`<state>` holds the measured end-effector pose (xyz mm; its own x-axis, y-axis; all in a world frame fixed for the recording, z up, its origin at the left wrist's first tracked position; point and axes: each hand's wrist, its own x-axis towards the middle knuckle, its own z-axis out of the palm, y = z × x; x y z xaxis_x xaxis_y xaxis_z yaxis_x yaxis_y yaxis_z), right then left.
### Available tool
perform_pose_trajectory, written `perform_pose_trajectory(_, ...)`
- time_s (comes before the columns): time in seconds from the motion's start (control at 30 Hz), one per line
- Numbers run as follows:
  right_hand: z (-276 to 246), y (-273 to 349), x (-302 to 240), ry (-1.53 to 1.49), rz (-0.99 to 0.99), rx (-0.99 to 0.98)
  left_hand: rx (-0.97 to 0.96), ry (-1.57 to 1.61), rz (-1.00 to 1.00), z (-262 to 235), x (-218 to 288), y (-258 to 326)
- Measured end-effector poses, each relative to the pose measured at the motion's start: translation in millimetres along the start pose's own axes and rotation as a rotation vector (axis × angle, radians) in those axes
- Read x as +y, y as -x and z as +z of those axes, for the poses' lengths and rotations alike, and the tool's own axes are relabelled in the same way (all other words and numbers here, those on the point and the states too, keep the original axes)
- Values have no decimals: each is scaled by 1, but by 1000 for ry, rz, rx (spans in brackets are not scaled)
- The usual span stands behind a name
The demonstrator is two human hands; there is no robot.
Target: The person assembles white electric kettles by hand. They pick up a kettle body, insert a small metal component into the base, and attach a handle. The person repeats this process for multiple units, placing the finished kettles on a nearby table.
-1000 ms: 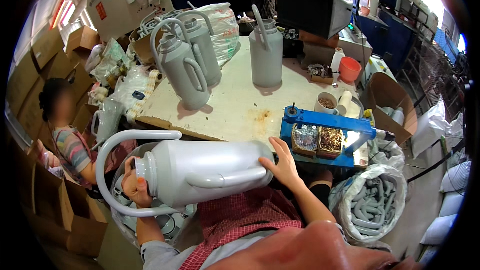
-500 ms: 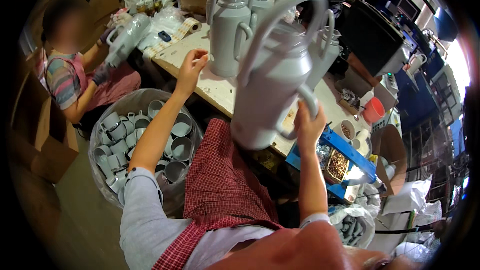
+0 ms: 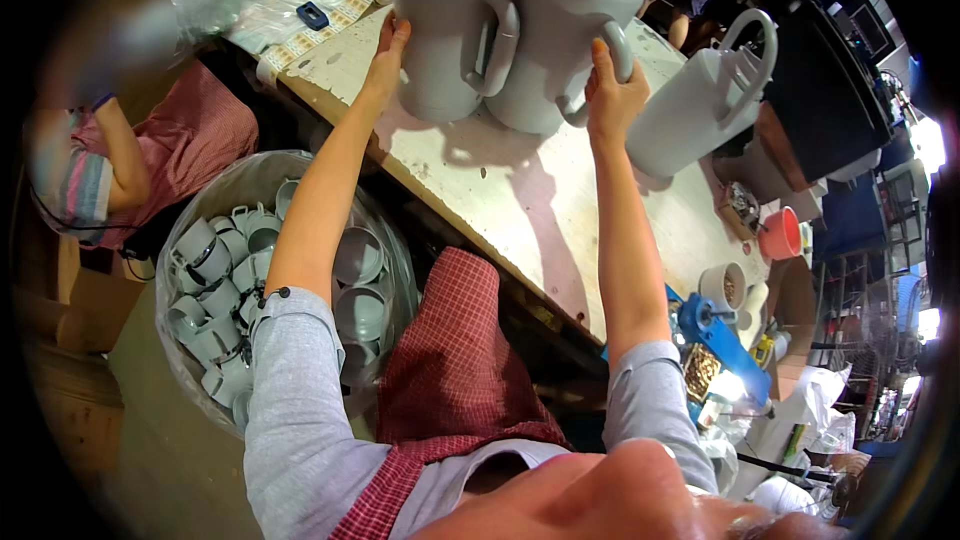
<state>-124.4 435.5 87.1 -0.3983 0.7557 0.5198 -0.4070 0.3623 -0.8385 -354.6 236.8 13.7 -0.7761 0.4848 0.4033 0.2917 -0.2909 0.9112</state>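
Hand (image 3: 616,105) on jug (image 3: 560,45), cups (image 3: 360,315) in bin (image 3: 403,270)

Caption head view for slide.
Right hand on the side handle of a twin-handled grey jug, left hand beside second jug at worktable.

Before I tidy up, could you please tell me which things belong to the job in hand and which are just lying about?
Likely in use:
middle grey jug, held by the right grip
left grey jug, beside the left grip

Seemingly lying about:
dark blue gadget
red tub
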Motion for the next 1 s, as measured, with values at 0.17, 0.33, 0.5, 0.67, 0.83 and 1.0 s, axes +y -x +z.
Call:
perform_pose_trajectory(0.17,56,-14,34,42,11,-14,133,9,-52,-46,-28,-38)
perform_pose_trajectory(0.33,49,-22,50,287,31,-106,77,-88,-36,-71,-48,-46)
perform_pose_trajectory(0.5,-21,-73,-24,593,-858,-104,355,-49,-138,-89,-25,46)
perform_pose_trajectory(0.67,-177,-167,-72,1008,-524,333,-46,-194,-61,-22,43,123)
perform_pose_trajectory(0.83,-148,-68,-92,470,-137,-114,-247,-3,10,40,129,137)
perform_pose_trajectory(1.0,-135,48,-219,227,-150,-22,-236,33,2,62,154,148)
